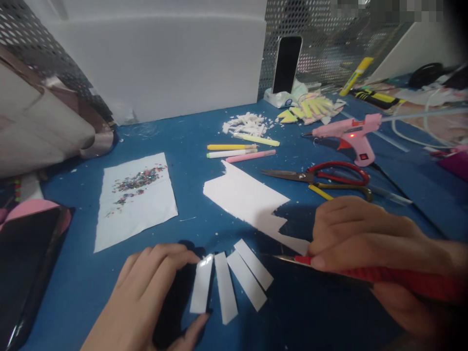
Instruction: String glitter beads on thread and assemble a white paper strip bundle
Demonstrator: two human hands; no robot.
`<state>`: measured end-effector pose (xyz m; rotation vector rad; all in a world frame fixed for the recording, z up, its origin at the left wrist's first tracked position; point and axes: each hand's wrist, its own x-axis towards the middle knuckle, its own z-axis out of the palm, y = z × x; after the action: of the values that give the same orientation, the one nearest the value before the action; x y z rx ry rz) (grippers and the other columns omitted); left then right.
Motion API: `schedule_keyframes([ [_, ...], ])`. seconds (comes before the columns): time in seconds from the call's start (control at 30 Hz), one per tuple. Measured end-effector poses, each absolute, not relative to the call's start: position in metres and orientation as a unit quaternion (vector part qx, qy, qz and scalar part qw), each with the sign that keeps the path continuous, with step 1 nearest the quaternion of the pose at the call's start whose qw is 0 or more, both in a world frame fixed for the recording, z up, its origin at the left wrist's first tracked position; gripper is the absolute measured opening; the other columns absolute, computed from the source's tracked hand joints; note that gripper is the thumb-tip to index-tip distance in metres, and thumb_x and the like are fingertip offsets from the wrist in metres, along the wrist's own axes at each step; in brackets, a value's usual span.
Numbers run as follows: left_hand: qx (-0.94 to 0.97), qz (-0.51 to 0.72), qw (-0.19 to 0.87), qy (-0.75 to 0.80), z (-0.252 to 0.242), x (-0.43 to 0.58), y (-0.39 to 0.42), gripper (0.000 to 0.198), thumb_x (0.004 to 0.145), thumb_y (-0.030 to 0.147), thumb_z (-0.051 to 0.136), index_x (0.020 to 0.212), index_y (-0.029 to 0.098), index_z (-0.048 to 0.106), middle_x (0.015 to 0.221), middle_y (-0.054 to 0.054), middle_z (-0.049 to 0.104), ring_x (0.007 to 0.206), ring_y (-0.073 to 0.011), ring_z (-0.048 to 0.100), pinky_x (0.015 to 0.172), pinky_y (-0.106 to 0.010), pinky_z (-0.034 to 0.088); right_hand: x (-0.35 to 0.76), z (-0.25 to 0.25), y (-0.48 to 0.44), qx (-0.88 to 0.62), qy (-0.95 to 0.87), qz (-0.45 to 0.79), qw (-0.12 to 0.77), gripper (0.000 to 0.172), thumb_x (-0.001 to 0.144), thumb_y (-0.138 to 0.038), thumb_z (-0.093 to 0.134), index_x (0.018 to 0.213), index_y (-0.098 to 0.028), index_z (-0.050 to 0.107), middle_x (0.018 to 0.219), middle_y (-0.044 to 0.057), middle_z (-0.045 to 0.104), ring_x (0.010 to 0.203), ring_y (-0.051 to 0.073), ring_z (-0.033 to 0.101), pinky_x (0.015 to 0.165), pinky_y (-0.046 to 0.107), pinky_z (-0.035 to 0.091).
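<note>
My left hand pinches the two ends of a white strip, fingertips at its far end and thumb at its near end. More white strips fan out beside it to the right. A red-handled craft knife is in the grip of my right hand, its narrow blade pointing left toward the strips. Just beyond the blade lies a larger jagged-edged white sheet, one corner reaching my right fingers.
Red-handled scissors and a pink glue gun with a lit red light lie at right. Pens and white scraps sit farther back. A paper with glitter pieces is left; a phone stands behind, and a dark device lies far left.
</note>
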<state>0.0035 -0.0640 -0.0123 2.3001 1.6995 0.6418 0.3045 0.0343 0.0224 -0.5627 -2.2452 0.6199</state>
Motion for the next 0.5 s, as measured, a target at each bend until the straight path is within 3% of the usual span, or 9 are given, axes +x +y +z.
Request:
schedule_keyframes([
  [0.13,0.766,0.224,0.127,0.588,-0.01,0.003,-0.062,0.036,0.085,0.024,0.051,0.12,0.03,0.051,0.112,-0.005,0.06,0.099,-0.0272,0.054,0.08,-0.041,0.045,0.303,0.02,0.046,-0.157,-0.892,0.242,0.349,0.036,0.104,-0.037,0.037,0.093,-0.018,0.065,0.07,0.005,0.07,0.061,0.016,0.067,0.064,0.035,0.052],
  [0.2,0.764,0.215,0.13,0.594,-0.009,0.003,-0.062,0.034,0.085,0.026,0.051,0.12,0.03,0.051,0.11,-0.005,0.062,0.096,-0.0265,0.057,0.078,-0.041,0.046,0.3,0.016,0.051,-0.138,-0.868,0.232,0.417,0.035,0.101,-0.036,0.04,0.087,-0.017,0.065,0.063,0.004,0.067,0.052,0.015,0.062,0.056,0.034,0.048],
  [0.33,0.759,0.209,0.124,0.604,-0.01,0.0,-0.061,0.03,0.09,0.027,0.048,0.12,0.029,0.052,0.103,-0.005,0.066,0.09,-0.0253,0.06,0.077,-0.042,0.049,0.296,0.008,0.056,-0.098,-0.862,0.222,0.444,0.029,0.095,-0.031,0.044,0.086,-0.015,0.067,0.063,0.002,0.067,0.049,0.014,0.061,0.053,0.032,0.046],
  [0.5,0.784,0.204,0.094,0.578,-0.013,-0.011,-0.057,0.027,0.092,0.027,0.048,0.118,0.029,0.055,0.109,-0.005,0.068,0.099,-0.0269,0.062,0.082,-0.044,0.048,0.293,0.004,0.056,-0.108,-0.841,0.23,0.478,0.028,0.091,-0.029,0.045,0.08,-0.014,0.067,0.061,0.002,0.066,0.047,0.012,0.058,0.051,0.03,0.045],
])
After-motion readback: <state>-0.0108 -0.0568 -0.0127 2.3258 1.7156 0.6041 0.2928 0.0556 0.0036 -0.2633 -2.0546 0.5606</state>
